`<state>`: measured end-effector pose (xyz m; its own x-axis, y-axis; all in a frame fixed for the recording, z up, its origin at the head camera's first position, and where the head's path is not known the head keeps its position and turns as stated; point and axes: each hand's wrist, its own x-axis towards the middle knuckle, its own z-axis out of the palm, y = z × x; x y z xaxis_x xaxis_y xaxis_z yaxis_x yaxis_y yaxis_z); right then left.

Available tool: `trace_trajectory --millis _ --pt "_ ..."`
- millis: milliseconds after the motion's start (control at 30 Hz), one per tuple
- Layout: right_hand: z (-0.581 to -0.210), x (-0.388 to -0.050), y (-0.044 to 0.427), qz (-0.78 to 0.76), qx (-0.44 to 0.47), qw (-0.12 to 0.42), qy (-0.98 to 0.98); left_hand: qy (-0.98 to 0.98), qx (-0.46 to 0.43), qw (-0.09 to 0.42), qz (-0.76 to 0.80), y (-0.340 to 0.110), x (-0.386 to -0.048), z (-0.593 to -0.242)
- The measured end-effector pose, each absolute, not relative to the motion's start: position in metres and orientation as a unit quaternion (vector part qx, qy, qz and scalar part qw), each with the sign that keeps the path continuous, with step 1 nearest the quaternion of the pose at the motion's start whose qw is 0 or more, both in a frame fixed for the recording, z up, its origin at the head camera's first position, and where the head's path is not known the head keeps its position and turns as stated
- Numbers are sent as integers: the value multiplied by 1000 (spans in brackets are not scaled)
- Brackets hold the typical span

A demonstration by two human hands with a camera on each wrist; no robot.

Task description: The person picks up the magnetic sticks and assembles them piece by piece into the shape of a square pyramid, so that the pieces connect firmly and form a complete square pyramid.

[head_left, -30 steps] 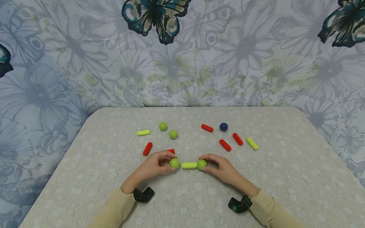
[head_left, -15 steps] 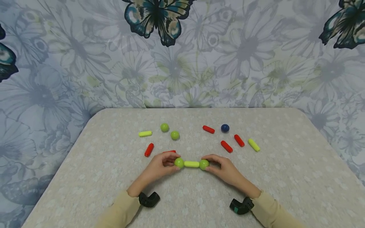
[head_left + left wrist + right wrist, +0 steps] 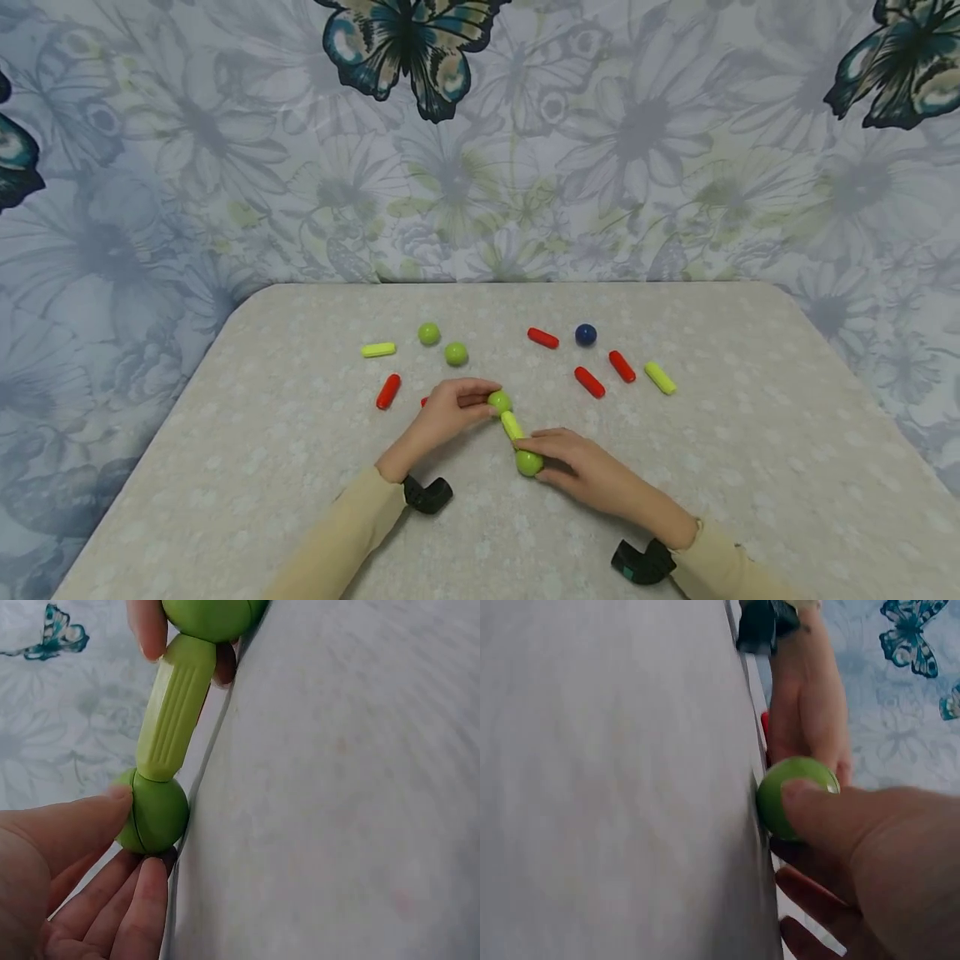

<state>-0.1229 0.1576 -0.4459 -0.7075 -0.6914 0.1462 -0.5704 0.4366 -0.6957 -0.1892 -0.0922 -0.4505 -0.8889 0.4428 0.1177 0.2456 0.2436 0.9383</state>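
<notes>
A ribbed yellow-green rod point(image 3: 512, 425) joins two green balls, one at each end, and this dumbbell-like piece lies slantwise on the table. My left hand point(image 3: 452, 412) pinches the far ball point(image 3: 500, 402) between thumb and fingers. In the left wrist view, the rod point(image 3: 176, 709) meets that ball point(image 3: 161, 817) with no gap. The near ball point(image 3: 528, 464) is gripped by my right hand point(image 3: 592, 473), whose fingertips also reach the rod's end. Seen from the right wrist, the thumb presses on the ball point(image 3: 780, 791), and the rod is hidden behind it.
Farther back on the left lie two green balls point(image 3: 455, 354), a yellow-green rod point(image 3: 378, 350) and a red rod point(image 3: 387, 392). Another red rod is mostly hidden behind my left hand. Back right are a dark blue ball point(image 3: 586, 335), several red rods point(image 3: 589, 382) and a yellow-green rod point(image 3: 660, 377).
The left ball came up against the rod's free end and joined it. Both hands then turned the piece from crosswise to slanted, the left hand moving away, the right hand nearer.
</notes>
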Motion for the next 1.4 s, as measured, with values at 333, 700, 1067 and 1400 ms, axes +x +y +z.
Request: trace_trajectory --millis 333,700,1067,1400 --pt "-461 -126 135 -380 -378 -4 844 786 216 95 572 -78 -195 -448" --pt "-464 -129 134 -401 -368 -31 839 825 206 25 526 -95 -189 -427" --pt "-461 -129 137 -416 -358 -15 836 895 192 1 402 -150 -186 -435" --pt "-461 -126 137 -422 -351 -10 836 918 183 6 353 -142 -189 -433"
